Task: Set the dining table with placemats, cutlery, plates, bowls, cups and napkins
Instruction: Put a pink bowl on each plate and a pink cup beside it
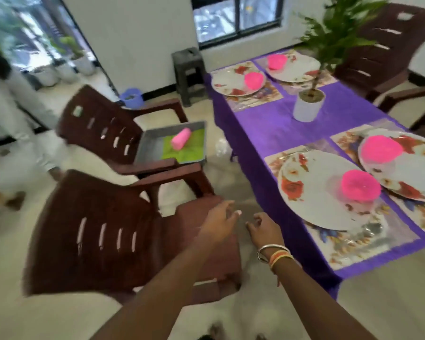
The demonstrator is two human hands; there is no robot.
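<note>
A person's left hand [217, 223] and right hand [264, 228] reach forward side by side above the seat of a brown plastic chair [103, 231], both holding nothing, the left's fingers loosely extended, the right's loosely curled, with bangles [272, 251] on the right wrist. Just right of them, the table's purple cloth [275, 128] carries a floral placemat [353, 244] with a flowered plate [317, 192] and an upturned pink bowl [361, 185] on it; a second plate [412, 173] and bowl [382, 149] sit beside it. On the next chair [96, 128], a grey tray [150, 143] holds green napkins [184, 150] with a pink cup [180, 138] lying on its side on them. A potted plant [307, 106] stands mid-table. Beyond it, two more plates [228, 82] [295, 69] each bear a pink bowl.
</note>
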